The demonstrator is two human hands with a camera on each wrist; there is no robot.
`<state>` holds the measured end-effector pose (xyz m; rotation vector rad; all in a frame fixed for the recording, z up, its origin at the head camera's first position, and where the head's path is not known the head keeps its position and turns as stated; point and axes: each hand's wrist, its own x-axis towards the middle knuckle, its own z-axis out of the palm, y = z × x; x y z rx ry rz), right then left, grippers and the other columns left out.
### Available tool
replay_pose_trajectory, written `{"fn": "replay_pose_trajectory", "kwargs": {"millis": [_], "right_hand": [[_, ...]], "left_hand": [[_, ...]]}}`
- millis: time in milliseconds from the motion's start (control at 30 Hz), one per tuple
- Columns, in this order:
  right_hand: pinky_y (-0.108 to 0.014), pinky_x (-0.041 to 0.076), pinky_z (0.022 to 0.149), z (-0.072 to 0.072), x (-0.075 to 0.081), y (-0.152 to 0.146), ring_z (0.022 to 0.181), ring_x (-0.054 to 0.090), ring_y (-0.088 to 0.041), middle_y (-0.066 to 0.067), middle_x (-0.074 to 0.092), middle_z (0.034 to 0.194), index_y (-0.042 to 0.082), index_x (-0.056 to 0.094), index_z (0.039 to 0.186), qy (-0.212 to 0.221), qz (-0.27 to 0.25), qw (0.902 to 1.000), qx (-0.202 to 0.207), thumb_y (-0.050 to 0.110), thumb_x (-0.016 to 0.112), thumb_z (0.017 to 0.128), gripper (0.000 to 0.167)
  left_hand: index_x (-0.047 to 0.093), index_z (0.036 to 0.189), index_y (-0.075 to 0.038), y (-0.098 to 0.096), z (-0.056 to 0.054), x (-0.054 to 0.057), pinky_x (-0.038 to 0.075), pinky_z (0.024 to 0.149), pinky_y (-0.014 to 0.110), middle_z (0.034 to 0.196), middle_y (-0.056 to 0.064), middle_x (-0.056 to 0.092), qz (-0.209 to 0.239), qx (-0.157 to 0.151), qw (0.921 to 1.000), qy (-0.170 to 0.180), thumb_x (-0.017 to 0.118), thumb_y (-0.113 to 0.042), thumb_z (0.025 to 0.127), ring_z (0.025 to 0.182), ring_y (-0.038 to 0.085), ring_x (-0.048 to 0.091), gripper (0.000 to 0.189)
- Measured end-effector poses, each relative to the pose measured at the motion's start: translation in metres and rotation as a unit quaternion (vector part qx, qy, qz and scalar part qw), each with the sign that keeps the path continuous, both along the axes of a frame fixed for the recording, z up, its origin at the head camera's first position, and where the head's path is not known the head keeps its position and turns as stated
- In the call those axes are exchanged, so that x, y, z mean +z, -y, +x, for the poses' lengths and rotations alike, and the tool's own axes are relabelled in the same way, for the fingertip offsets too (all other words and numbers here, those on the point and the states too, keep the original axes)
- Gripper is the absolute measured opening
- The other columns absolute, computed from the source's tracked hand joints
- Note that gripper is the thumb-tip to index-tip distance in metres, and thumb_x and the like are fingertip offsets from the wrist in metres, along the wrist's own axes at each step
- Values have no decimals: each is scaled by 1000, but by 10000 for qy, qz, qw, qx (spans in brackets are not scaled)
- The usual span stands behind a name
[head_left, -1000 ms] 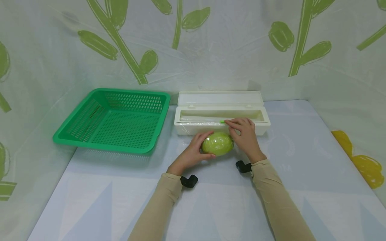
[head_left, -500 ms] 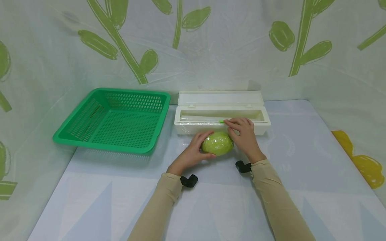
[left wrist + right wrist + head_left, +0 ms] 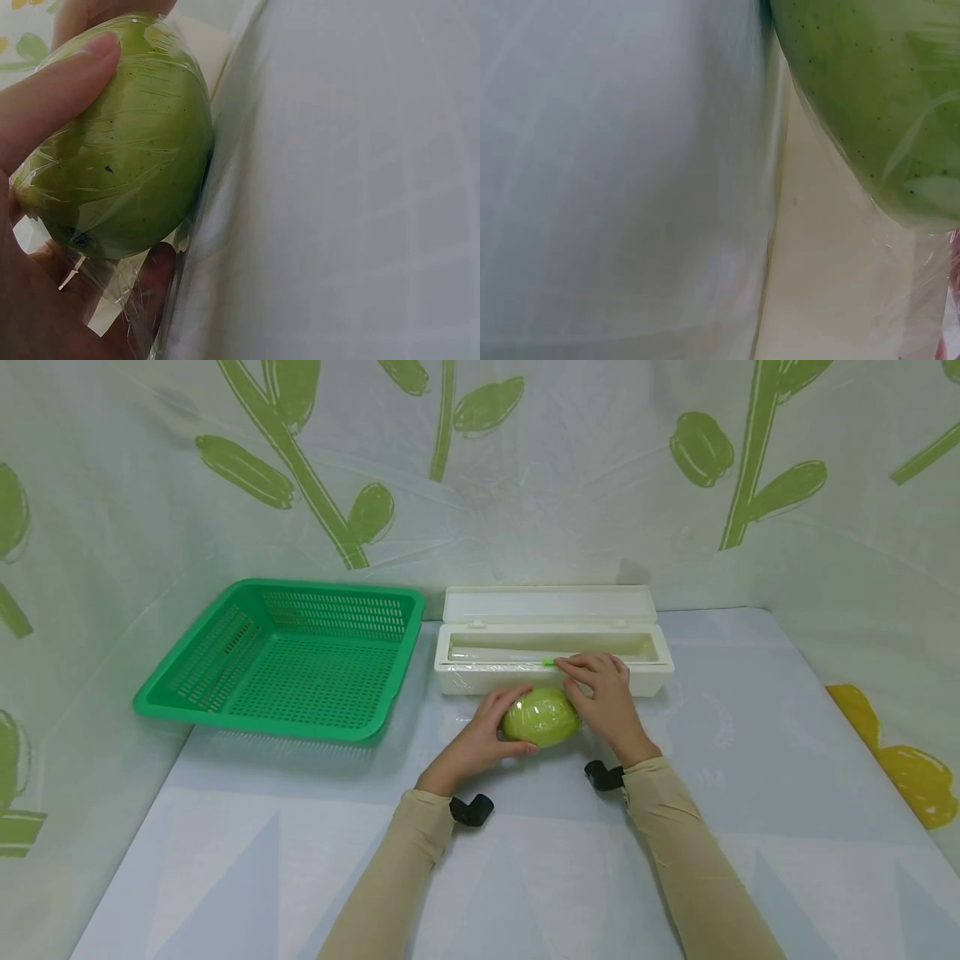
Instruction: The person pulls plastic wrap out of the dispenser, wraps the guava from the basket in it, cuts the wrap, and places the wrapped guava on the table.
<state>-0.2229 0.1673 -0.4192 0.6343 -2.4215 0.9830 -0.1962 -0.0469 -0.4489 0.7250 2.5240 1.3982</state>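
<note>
A smooth, speckled green fruit [image 3: 542, 717], wrapped in clear cling film, sits on the table in front of a white cling film box [image 3: 648, 683]. My left hand [image 3: 476, 743] grips its left side; in the left wrist view the thumb [image 3: 64, 90] presses on the film-covered fruit [image 3: 142, 142]. A film roll [image 3: 495, 654] lies inside the box, whose lid [image 3: 551, 606] stands raised behind. My right hand [image 3: 606, 702] pinches a small green cutter slider [image 3: 548, 662] on the box's front rail. In the right wrist view, film [image 3: 922, 277] stretches from the fruit; that hand is mostly out of sight.
A green perforated plastic basket [image 3: 277, 724] stands on the table left of the box. Behind the table hangs a pale curtain [image 3: 570, 485] with leaf prints. A black wrist camera [image 3: 471, 811] sits by the left cuff, another [image 3: 602, 775] by the right.
The right fingertips and the green slider have shifted slightly left along the rail. The left hand and the fruit stay in place.
</note>
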Motion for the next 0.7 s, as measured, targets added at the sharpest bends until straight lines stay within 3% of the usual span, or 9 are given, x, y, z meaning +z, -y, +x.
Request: {"fn": "replay_pose_trajectory", "kwargs": {"millis": [700], "right_hand": [[-48, 13, 99, 1, -2, 3, 108, 46, -23, -6, 58, 110, 8, 61, 115, 72, 177, 9997, 115, 14, 55, 88, 28]], "left_hand": [[23, 138, -39, -1, 0, 1, 31, 95, 42, 127, -5, 31, 23, 13, 10000, 68, 73, -38, 71, 116, 14, 35, 83]]}}
